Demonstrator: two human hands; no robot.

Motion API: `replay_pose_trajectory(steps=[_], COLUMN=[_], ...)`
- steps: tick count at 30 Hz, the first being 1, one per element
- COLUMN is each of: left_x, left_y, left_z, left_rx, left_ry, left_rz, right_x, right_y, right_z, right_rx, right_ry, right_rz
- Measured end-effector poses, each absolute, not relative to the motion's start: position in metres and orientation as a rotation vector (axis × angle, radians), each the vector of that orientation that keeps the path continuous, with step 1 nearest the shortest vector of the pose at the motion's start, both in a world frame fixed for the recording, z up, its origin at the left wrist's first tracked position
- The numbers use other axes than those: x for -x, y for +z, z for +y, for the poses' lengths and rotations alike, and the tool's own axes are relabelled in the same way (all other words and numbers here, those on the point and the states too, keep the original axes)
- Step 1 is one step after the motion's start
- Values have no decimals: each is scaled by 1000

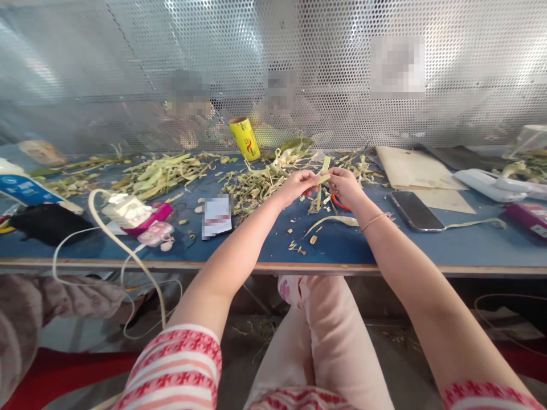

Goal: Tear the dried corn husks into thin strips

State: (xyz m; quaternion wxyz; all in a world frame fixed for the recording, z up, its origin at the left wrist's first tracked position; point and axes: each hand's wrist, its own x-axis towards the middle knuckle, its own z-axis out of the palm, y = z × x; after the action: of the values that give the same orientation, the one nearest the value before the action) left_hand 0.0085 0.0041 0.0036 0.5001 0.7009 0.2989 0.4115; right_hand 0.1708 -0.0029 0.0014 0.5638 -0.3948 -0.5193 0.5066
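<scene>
Well back from the wooden front edge [273, 267] of the table [273, 245], the left hand [301, 184] and right hand [347, 185] come close together, both pinching a pale green strip [326, 164]. Between them and that edge spreads blue tabletop dotted with small scraps [313, 240]; behind, a perforated metal panel [333, 57] bounds the reach. A heap of dry strips [251, 185] crowds the left hand, a yellow tube [245, 139] leans farther back, a dark phone [415, 210] lies right of the right wrist, and a pale cable [162, 307] loops over the edge at left

Shiny metal partition [333, 68]; matt plant strip [326, 164]; glossy phone [415, 210].
</scene>
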Motion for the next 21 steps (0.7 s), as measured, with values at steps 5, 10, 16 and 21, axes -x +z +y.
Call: replay_pose_trajectory(steps=[5,10,16,21], left_x=[-7,-9,-12,-11], left_y=[2,-2,4,5], left_z=[6,10,3,1], left_rx=[-1875,-1931,-2007,-1930], left_ry=[1028,1133,1102,1092], left_rz=[763,789,778,839], right_x=[-168,-166,-167,-169], right_y=[3,5,6,-1], right_z=[-5,-7,-9,0], right_rx=[949,917,881,1001], right_ry=[1189,1216,1309,1157], right_rz=[-1205,-1176,-1159,-1286])
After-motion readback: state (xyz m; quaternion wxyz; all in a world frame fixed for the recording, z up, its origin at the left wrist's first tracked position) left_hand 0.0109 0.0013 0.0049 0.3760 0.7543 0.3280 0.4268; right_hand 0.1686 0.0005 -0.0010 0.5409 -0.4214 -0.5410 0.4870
